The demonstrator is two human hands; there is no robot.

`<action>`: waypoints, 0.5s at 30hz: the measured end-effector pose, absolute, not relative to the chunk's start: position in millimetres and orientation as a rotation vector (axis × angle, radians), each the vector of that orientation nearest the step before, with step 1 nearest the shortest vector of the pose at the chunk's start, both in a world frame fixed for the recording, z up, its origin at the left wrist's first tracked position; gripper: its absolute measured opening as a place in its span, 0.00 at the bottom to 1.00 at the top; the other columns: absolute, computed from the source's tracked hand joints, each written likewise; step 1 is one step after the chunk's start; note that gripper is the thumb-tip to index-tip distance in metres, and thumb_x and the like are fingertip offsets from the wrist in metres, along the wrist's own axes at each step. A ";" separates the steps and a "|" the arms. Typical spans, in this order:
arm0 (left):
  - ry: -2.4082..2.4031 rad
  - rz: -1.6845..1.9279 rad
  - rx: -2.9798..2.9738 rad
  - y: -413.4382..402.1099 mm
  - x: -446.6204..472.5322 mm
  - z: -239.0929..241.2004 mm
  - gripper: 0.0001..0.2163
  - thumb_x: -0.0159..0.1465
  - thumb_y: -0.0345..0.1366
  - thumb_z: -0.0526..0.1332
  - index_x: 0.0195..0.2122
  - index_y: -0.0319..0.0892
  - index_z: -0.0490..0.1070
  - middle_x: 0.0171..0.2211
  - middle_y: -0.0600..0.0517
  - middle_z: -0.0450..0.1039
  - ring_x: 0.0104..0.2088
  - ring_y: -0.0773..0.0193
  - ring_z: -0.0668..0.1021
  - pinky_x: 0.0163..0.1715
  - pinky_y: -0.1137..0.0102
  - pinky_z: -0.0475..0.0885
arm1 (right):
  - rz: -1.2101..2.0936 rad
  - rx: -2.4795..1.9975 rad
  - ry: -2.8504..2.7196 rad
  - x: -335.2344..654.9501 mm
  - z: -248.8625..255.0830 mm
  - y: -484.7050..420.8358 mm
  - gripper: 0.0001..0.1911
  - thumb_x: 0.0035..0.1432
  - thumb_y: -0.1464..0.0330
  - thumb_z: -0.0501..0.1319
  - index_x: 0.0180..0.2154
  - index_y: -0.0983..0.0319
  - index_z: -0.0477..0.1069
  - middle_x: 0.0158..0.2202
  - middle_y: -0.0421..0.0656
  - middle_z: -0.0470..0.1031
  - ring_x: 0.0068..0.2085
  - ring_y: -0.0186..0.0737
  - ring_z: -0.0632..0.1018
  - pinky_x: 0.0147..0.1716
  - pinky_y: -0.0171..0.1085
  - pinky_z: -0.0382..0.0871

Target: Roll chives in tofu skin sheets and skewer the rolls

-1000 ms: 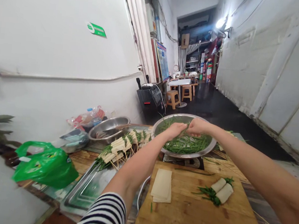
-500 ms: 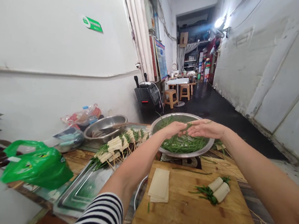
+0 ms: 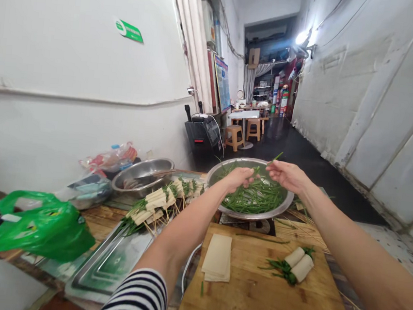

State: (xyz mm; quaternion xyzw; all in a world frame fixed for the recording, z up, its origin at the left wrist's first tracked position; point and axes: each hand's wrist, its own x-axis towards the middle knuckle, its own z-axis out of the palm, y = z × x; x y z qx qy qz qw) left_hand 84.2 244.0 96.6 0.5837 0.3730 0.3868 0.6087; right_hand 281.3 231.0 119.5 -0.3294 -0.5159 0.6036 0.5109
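Observation:
Both my hands reach over a large steel bowl [image 3: 285,204] full of green chives [image 3: 257,199]. My left hand [image 3: 239,177] is closed around a small bunch of chive stalks above the bowl. My right hand [image 3: 287,175] pinches a few chive stalks, whose tips stick up past its fingers. On the wooden cutting board [image 3: 266,297] in front of me lie a stack of pale tofu sheets [image 3: 217,257] and two finished rolls [image 3: 300,265] with chives inside.
A steel tray [image 3: 108,262] at the left holds several skewered rolls [image 3: 158,201]. Behind it stand a smaller steel bowl [image 3: 142,174], plastic bags and a green bag [image 3: 41,227]. Loose bamboo skewers [image 3: 302,222] lie right of the board. A corridor with stools stretches ahead.
My right hand has drawn apart from the left and lifted, pulling a few chive stalks up out of the bowl. The view has shifted slightly left.

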 end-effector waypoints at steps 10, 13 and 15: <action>0.875 1.018 1.333 239.3 88.4 101.9 0.14 0.64 0.44 0.59 0.30 0.36 0.68 0.20 0.57 0.62 0.16 0.77 0.60 0.19 0.78 0.56 | 0.688 -1.115 -1.764 255.7 114.2 212.6 0.19 0.50 0.54 0.61 0.27 0.64 0.77 0.19 0.40 0.72 0.23 0.33 0.70 0.24 0.32 0.62; 0.902 1.011 1.371 238.1 88.2 102.4 0.15 0.64 0.45 0.59 0.31 0.35 0.69 0.20 0.57 0.62 0.16 0.77 0.59 0.18 0.78 0.55 | 0.678 -1.199 -1.650 259.6 117.5 221.7 0.19 0.50 0.55 0.62 0.30 0.66 0.77 0.18 0.40 0.72 0.21 0.32 0.69 0.21 0.31 0.61; 0.927 1.024 1.403 238.5 89.6 101.1 0.15 0.64 0.45 0.59 0.31 0.35 0.69 0.20 0.57 0.62 0.17 0.76 0.59 0.18 0.77 0.54 | 0.707 -1.238 -1.689 259.6 120.7 226.4 0.17 0.50 0.58 0.61 0.31 0.66 0.77 0.17 0.40 0.71 0.20 0.31 0.68 0.20 0.31 0.61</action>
